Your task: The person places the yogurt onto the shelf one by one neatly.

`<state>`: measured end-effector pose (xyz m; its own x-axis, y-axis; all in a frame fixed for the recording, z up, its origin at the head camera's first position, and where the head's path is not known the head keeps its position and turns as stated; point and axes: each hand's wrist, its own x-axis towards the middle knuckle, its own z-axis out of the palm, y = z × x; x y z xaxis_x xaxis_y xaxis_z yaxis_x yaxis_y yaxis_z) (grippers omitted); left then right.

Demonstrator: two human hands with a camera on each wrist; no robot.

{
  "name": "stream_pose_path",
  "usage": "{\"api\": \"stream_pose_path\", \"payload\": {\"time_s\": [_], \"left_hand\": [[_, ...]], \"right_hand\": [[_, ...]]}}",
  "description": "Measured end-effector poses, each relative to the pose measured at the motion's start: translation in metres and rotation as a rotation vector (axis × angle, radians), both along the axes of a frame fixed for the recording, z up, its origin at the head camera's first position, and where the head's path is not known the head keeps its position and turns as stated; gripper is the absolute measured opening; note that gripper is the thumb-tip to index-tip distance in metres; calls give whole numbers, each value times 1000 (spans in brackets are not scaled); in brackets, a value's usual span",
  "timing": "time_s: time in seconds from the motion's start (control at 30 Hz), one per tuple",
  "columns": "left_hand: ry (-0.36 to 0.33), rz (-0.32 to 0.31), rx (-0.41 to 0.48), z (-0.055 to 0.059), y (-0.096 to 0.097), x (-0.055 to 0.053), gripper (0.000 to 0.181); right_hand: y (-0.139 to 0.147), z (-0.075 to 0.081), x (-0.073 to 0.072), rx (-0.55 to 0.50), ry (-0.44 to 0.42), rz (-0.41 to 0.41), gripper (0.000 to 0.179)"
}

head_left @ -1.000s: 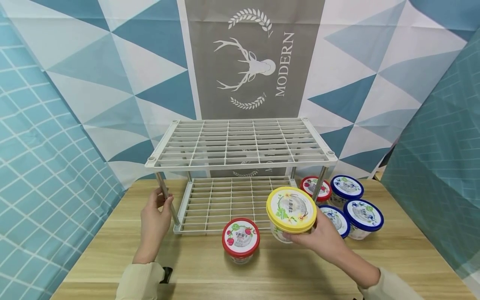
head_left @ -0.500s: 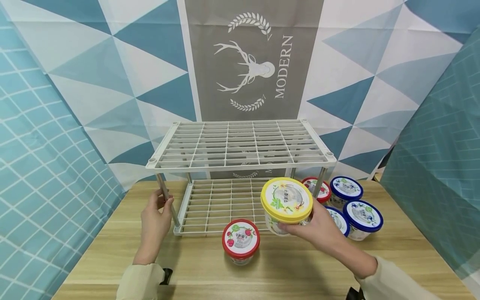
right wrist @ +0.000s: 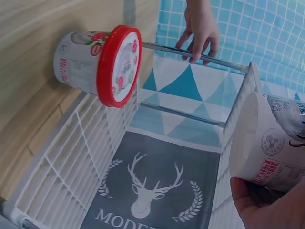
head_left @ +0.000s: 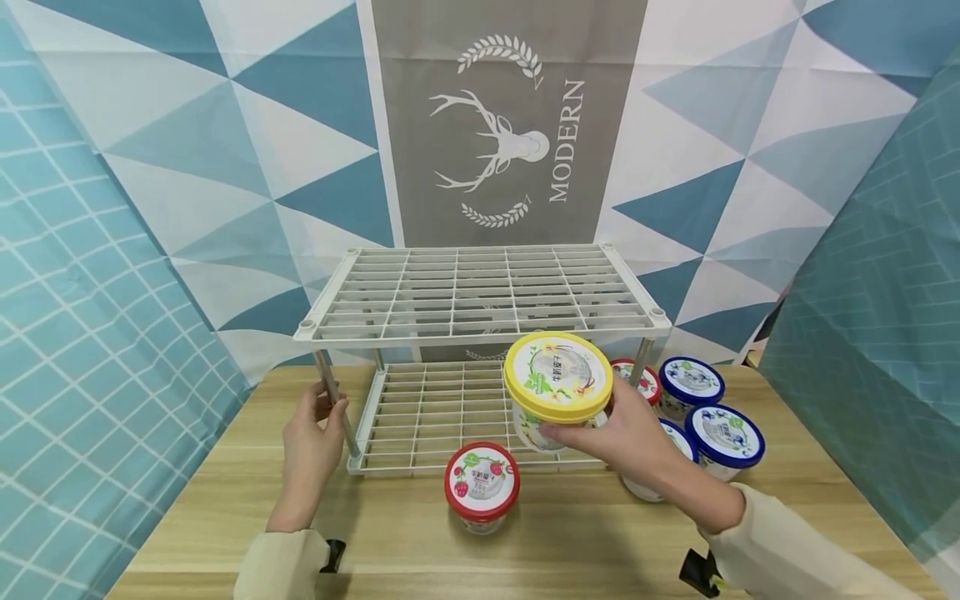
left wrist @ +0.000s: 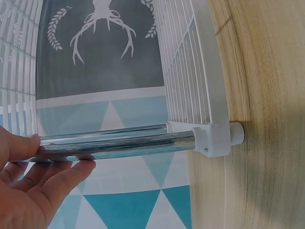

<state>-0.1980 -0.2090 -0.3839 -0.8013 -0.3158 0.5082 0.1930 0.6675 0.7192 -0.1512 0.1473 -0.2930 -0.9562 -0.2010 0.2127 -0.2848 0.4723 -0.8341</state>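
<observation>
My right hand (head_left: 622, 433) grips a white tub with a yellow lid (head_left: 558, 377), held up in front of the rack's right half; the right wrist view shows the tub's underside and printed wall (right wrist: 274, 148). With thumb and fingers my left hand (head_left: 313, 446) holds the front left metal post (left wrist: 119, 147) of a white two-tier rack (head_left: 480, 342). Both rack tiers are open grids. A tub with a red lid (head_left: 482, 483) stands on the table before the rack, between my hands; its side shows in the right wrist view.
To the right of the rack several tubs stand on the wooden table (head_left: 405, 550): a blue-lidded tub (head_left: 692, 380) behind, another blue-lidded tub (head_left: 724, 435) nearer, and a red-lidded tub (head_left: 637, 379) partly behind the post. My right arm partly covers one more. Patterned cloth (head_left: 300, 125) hangs behind.
My right hand has moved the yellow-lidded tub leftward and up, closer to the upper tier's front edge. My left hand stays on the post. The view has tilted slightly upward.
</observation>
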Motion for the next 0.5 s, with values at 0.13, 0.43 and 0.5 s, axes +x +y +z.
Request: {"api": "stream_pose_path", "payload": {"time_s": [0.13, 0.43, 0.5], "left_hand": [[-1, -9, 6, -2, -1, 0, 27], [-22, -19, 19, -3, -1, -1, 27], [-15, -14, 19, -2, -1, 0, 27]], "right_hand": [[-4, 5, -1, -7, 5, 13, 75], [-11, 17, -5, -2, 48, 54, 70], [-13, 21, -6, -17, 54, 77, 68]]}}
